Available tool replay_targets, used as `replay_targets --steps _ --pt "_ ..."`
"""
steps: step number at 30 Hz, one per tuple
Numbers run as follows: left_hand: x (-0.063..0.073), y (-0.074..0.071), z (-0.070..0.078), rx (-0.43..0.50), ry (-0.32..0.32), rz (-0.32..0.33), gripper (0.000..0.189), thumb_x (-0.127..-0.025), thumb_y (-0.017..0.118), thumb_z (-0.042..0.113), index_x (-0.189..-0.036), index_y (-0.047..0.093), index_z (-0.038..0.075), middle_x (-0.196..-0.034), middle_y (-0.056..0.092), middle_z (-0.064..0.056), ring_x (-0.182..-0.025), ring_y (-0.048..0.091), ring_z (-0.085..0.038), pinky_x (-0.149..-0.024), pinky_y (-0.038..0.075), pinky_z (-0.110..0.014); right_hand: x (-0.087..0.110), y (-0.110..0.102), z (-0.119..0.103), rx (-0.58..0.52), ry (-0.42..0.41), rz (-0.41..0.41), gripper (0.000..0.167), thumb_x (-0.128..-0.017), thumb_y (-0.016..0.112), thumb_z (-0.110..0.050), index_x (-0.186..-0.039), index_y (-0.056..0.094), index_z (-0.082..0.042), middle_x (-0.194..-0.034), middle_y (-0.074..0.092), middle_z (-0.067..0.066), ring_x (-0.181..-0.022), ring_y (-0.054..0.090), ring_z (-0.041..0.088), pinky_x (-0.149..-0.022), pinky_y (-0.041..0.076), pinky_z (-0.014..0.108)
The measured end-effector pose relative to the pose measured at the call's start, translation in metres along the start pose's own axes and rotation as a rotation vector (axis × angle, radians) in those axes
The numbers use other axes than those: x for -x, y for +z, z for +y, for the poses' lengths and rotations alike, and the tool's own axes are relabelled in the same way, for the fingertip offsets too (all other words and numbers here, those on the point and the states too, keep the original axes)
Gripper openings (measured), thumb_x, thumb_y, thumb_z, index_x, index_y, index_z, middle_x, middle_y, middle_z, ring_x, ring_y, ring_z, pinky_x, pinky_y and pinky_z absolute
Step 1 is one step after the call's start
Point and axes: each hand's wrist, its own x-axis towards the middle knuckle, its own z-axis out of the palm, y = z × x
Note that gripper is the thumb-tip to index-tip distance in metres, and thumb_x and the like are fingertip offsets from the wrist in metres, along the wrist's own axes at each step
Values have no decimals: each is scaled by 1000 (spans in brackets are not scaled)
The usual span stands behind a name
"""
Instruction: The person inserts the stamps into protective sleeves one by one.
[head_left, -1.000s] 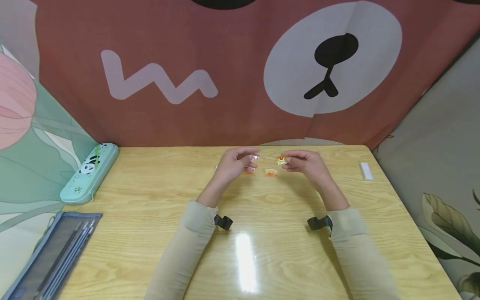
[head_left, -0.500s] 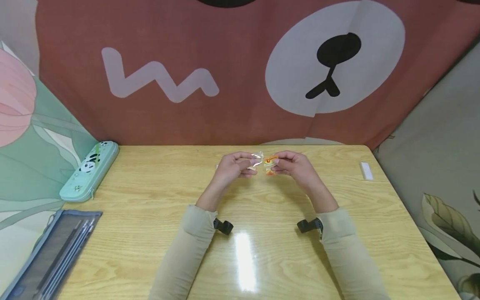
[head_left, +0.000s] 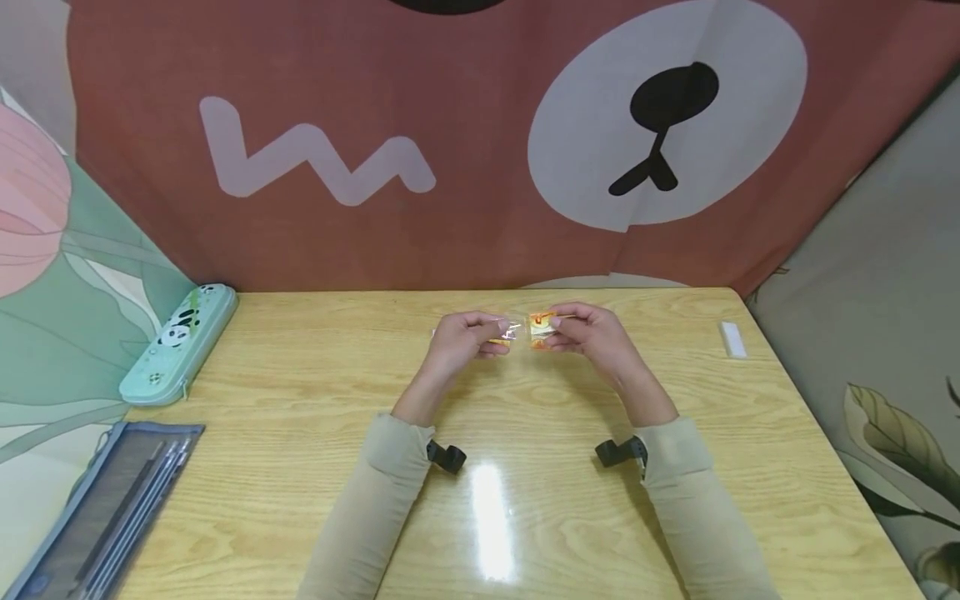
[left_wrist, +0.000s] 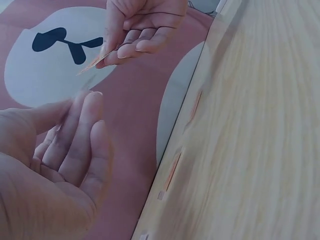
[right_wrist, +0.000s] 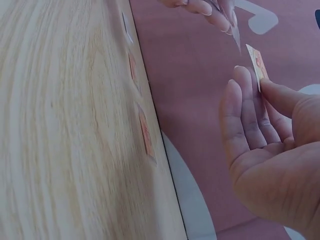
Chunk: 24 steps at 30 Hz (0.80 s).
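My left hand [head_left: 459, 342] pinches a small clear plastic sleeve [head_left: 514, 327] between thumb and fingers, above the far part of the table. Facing it, my right hand [head_left: 596, 333] pinches a small orange and yellow card [head_left: 540, 322] by its edge. In the right wrist view the upright card [right_wrist: 257, 62] stands close to the thin edge of the sleeve [right_wrist: 237, 42], with a gap between them. Beneath the hands lie small flat orange pieces, one near the card [right_wrist: 145, 134] and another orange piece [right_wrist: 133, 71] farther along. Their print is too small to read.
A mint pencil case [head_left: 180, 346] with panda pictures lies at the table's left edge. Nearer is a blue mesh pouch [head_left: 135, 508] holding long thin items. A white block [head_left: 732, 340] sits at the right. The brown cloth backdrop [head_left: 480, 242] rises behind the wooden table [head_left: 555, 508].
My right hand has moved left with the card, closing on the left hand, then held there. The sleeve showed more above the left fingers half a second ago and now points toward the card.
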Motion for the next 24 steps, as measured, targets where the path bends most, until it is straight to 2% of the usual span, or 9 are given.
replay_targets --steps 4,7,11,15,17,20,24 --pt "0 2 -1 -7 13 6 19 -97 70 19 -105 76 4 -100 79 -13 -71 76 -14 -90 61 -53 1 -2 0 -12 -3 20 32 -103 59 -11 -130 55 6 -87 75 -4 -77 74 9 -79 65 28" --pt "0 4 -1 -16 29 23 20 -97 71 22 -105 76 4 -104 78 -14 -82 77 -22 -87 63 -50 2 -2 1 -14 -8 20 31 -103 59 -11 -129 55 6 -87 75 -6 -76 74 9 -77 64 25" --pt "0 5 -1 -14 37 54 22 -96 71 23 -110 76 6 -110 74 -13 -94 72 -31 -92 61 -53 0 -2 2 -11 -12 20 29 -104 56 -10 -128 56 6 -90 73 -6 -76 74 9 -76 64 25" --pt "0 6 -1 14 41 59 18 -96 69 15 -111 75 6 -107 74 -13 -89 69 -31 -95 59 -57 0 -2 2 -4 -12 25 28 -104 55 -10 -127 56 5 -91 72 -6 -76 73 9 -78 65 27" --pt "0 6 -1 38 45 51 16 -96 68 9 -110 73 4 -102 74 -13 -85 70 -29 -91 61 -52 1 -2 2 -7 -10 23 27 -104 55 -9 -127 56 5 -90 72 -5 -77 73 10 -79 65 28" --pt "0 7 -2 95 43 39 18 -94 66 -1 -112 65 0 -93 73 -9 -78 72 -20 -79 64 -37 2 -2 2 -15 -6 19 27 -103 57 -10 -126 56 4 -90 72 -6 -76 73 10 -79 64 28" --pt "0 8 -3 187 27 37 35 -93 64 -8 -127 55 -2 -89 69 -5 -72 72 -14 -70 64 -24 1 -1 2 -13 3 4 28 -103 58 -10 -126 56 4 -92 72 -5 -77 73 10 -81 64 30"
